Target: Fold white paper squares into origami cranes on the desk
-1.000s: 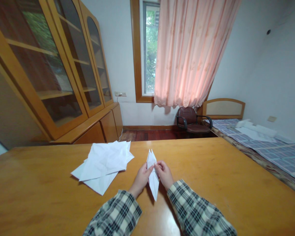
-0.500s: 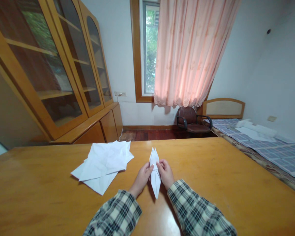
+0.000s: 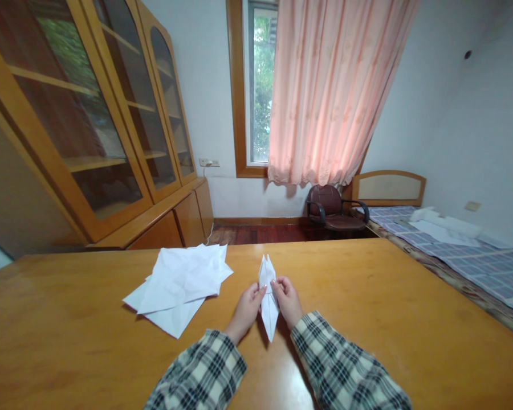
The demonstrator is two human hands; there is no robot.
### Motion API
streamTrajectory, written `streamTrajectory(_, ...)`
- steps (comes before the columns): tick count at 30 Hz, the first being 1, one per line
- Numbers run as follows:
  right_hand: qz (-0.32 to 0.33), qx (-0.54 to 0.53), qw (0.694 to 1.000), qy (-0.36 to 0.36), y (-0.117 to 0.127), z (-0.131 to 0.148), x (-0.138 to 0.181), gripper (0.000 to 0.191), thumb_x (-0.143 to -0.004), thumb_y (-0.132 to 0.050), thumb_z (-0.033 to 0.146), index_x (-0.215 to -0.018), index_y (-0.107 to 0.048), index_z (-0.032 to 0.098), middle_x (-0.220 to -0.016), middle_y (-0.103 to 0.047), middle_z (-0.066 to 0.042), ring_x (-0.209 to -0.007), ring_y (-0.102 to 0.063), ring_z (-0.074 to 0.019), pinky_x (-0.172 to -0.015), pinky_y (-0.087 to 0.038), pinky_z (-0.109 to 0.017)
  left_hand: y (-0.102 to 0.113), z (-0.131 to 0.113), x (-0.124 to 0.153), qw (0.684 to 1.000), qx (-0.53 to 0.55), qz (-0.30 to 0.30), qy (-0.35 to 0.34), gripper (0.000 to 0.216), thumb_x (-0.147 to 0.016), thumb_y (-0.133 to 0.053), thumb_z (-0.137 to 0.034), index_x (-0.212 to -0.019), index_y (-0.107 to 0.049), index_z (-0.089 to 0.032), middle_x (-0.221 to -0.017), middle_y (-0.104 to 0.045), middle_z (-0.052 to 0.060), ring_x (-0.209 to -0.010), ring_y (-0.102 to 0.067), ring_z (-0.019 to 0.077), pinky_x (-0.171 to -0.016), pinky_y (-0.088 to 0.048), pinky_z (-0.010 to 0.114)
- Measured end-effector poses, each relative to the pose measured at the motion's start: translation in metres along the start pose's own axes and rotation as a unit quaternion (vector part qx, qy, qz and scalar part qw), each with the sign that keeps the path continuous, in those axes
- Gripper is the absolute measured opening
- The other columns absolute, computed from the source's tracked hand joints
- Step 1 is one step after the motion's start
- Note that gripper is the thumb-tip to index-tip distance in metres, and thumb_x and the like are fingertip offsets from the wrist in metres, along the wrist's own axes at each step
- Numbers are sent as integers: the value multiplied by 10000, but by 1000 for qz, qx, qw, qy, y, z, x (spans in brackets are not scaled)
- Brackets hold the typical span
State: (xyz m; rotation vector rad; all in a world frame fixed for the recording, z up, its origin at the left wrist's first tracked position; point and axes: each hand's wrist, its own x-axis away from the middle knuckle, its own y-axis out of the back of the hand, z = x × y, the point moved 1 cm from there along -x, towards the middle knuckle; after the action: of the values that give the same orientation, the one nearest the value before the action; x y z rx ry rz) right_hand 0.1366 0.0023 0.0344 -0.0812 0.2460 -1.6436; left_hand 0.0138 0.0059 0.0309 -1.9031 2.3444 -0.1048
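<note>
Between my two hands is a folded white paper [image 3: 269,316], long and narrow like a diamond. Its far end splits into two thin points, and the near end tapers to one point. My left hand [image 3: 247,308] pinches its left edge near the middle, thumb on top. On the opposite edge my right hand [image 3: 287,300] grips it the same way, thumb over the paper. The fingers under the paper are mostly hidden. Both forearms are in checked sleeves.
Several loose white paper sheets [image 3: 183,285] overlap in a pile to the left on the wooden table [image 3: 367,330]. Past the table's far edge stand a brown armchair [image 3: 336,210] and a glass-door cabinet [image 3: 162,210]. A bed [image 3: 465,245] is along the right.
The folded paper has shifted very slightly, its near tip moving a little left and away from me. Both hands keep their hold in nearly the same place.
</note>
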Motion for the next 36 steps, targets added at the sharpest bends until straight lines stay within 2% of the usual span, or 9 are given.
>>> streamTrajectory(13,-4,39,999,23,-2,3,2,454,-689,-612,624,-695,-481,189,-552,-469,60,-512,-438,-101,-486,-349,-216,-1,-1,0,1000,-26,-16,-9,448,-762,-572,-575,-844,-559,-134,-620,-531,-26,-527,-474,106,-479,-353,207)
streamTrajectory(27,-3,70,997,36,-1,5,2,461,-700,-593,629,-656,-476,186,-523,-403,73,-468,-359,-82,-439,-277,-213,2,1,-1,999,-21,-21,-22,423,-774,-555,-579,-776,-501,-160,-633,-548,-15,-572,-531,125,-504,-384,213)
streamTrajectory(32,-7,81,995,55,-1,5,3,425,-732,-577,597,-661,-467,193,-537,-405,67,-486,-368,-90,-450,-291,-217,1,-2,-1,995,-64,-60,-39,409,-753,-579,-567,-721,-407,-197,-551,-465,-72,-466,-466,92,-439,-340,194)
streamTrajectory(36,17,81,994,75,-3,5,4,394,-748,-578,561,-670,-452,197,-563,-403,65,-513,-383,-96,-483,-318,-223,1,-7,1,993,-63,-87,-46,396,-735,-609,-529,-816,-383,-214,-609,-523,-64,-510,-535,115,-477,-401,210)
